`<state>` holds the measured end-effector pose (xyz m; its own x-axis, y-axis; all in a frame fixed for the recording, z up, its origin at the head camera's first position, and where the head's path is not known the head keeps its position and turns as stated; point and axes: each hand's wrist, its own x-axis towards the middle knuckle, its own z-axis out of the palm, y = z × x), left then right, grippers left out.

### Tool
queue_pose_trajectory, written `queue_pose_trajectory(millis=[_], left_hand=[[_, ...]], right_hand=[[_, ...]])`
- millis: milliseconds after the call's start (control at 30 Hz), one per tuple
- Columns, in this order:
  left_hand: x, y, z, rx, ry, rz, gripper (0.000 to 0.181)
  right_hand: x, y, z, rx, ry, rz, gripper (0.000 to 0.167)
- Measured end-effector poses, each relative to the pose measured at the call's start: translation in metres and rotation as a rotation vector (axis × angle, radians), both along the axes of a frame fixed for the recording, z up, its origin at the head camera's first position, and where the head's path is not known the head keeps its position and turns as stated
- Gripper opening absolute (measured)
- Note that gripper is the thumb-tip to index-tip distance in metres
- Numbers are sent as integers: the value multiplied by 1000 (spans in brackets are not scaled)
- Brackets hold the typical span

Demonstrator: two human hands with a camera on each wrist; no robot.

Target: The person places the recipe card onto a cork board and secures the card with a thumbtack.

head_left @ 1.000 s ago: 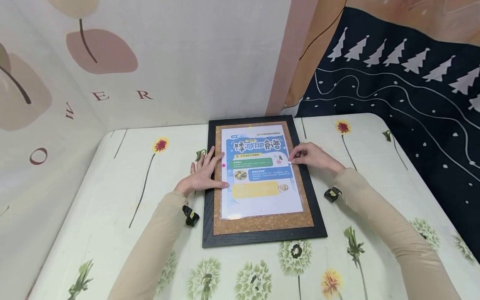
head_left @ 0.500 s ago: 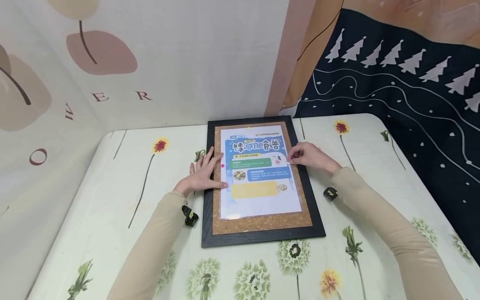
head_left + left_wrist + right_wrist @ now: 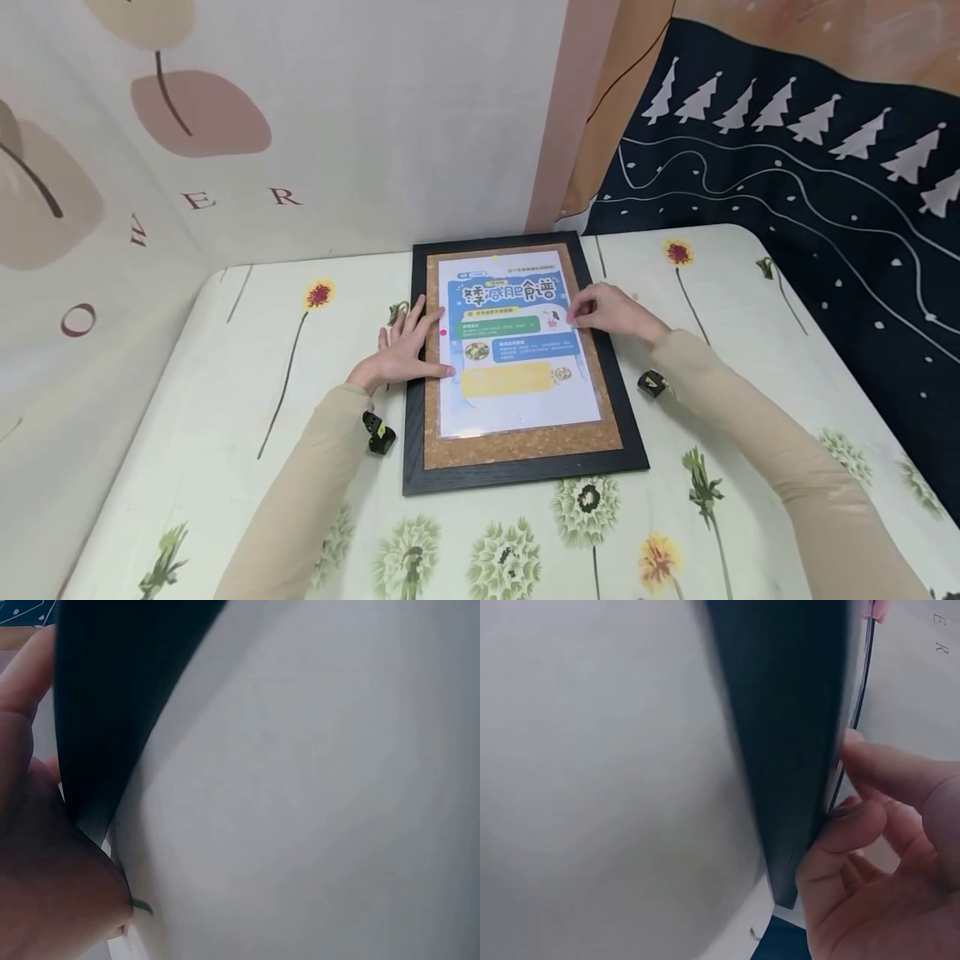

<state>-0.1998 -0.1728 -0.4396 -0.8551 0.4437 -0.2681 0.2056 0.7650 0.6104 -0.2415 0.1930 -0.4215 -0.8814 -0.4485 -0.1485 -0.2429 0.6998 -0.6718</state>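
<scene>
A black-framed cork board (image 3: 525, 445) lies on the table, with a printed sheet (image 3: 517, 408) on it. A yellow push pin (image 3: 495, 257) sits at the sheet's top edge and a pink push pin (image 3: 443, 332) at its left edge. My left hand (image 3: 401, 350) rests with spread fingers across the left frame side, thumb and fingertip touching the sheet. At the sheet's right edge, thumb and forefinger of my right hand (image 3: 611, 310) pinch a small push pin, mostly hidden by the fingertips. In the right wrist view, these fingers are close against the board's edge.
A flower-print cloth (image 3: 315, 483) covers the table around the board. Behind the table hang a pale printed curtain (image 3: 375, 125) and a dark one with white trees (image 3: 780, 183). Black wrist cameras are strapped under both sleeves.
Little has moved. The head view has shifted slightly. My right hand stays at the sheet's right edge, and the pale speck at its fingertips is now hidden. The left hand keeps its place.
</scene>
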Motion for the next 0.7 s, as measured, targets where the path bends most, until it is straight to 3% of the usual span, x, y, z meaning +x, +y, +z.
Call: queue_pose_trajectory(millis=[367,700], left_hand=[[1,0,3,9,1,14,103],[2,2,4,-16,0,13,103]], right_hand=[[-5,-8,12,102,-134,-93,13],[-5,-6,14,115,-170,-128,16]])
